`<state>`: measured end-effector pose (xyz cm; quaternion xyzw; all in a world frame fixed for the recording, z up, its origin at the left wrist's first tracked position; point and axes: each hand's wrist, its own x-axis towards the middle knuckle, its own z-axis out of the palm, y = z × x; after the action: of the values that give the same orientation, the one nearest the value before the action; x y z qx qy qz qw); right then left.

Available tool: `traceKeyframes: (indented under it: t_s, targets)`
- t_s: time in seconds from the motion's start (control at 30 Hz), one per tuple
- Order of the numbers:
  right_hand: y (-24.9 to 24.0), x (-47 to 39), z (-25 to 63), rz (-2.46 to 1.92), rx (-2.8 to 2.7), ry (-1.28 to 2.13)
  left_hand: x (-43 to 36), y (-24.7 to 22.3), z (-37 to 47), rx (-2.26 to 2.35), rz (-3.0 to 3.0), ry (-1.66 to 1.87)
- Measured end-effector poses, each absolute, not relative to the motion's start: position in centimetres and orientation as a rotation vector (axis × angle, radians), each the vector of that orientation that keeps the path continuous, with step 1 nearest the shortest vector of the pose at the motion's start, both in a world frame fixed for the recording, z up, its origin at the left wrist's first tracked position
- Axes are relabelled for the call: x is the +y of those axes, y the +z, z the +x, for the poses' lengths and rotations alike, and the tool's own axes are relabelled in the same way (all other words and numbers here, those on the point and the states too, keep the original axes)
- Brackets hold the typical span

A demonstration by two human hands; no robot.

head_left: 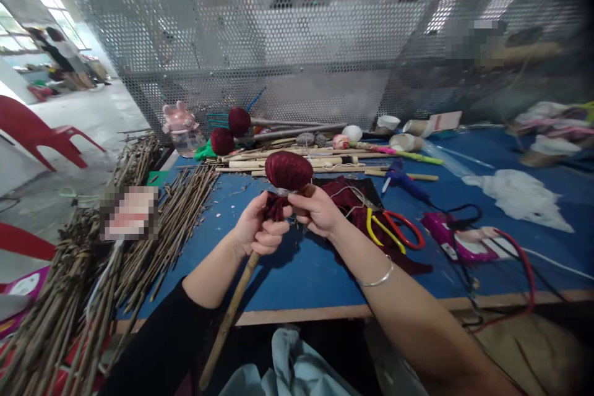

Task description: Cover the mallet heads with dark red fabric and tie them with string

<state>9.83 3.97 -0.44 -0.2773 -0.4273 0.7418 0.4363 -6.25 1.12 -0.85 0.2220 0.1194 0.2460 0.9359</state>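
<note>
A dark red cloth-covered ball (288,171) sits on top of a wooden stick (229,322). Pale string (279,192) circles the neck under the ball, and gathered cloth (275,206) hangs below it. My left hand (262,229) is closed around the stick and the loose cloth. At the right side of the neck, my right hand (315,207) pinches the string; its fingertips partly hide what they grip. Behind my right hand lies dark red cloth (359,216), with scissors (394,229) with red and yellow handles on it.
Bundled twigs (153,241) cover the table's left side. Two more red balls (239,122) and several sticks (297,161) lie at the back, before a perforated metal screen (301,43). On the right are a blue glue gun (403,181), a purple-and-white object (482,244) and a crumpled plastic bag (524,198).
</note>
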Motion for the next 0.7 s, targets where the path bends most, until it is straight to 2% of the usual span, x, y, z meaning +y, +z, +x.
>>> traceKeyframes:
  t_s: [0.1, 0.17, 0.23, 0.4, 0.53, 0.7]
  targets:
    - [-1.6, 4.4, 10.5, -0.651, -1.025, 2.109, 1.1, -1.1, -5.6, 0.265, 0.454, 0.401]
    - [-2.2, 4.8, 10.9, -0.646, -0.992, 2.148, 1.2, -0.9, -5.1, 0.336, 0.506, 0.379]
    - [-2.4, 5.0, 11.2, -0.654, -0.955, 2.087, 1.2, -0.3, -4.7, 0.499, 0.611, 0.477]
    - [-1.7, 5.3, 11.1, -0.622, -0.885, 2.007, 0.1, 2.6, -4.2, 1.274, 1.183, 1.083]
    - [-1.4, 4.9, 10.4, -0.678, -0.917, 1.937, -1.4, 3.5, -2.8, 1.437, 1.677, 0.973]
    - [-1.1, 4.6, 10.5, -0.771, -1.119, 1.833, -0.3, 2.0, -2.3, 1.484, 1.526, 1.095]
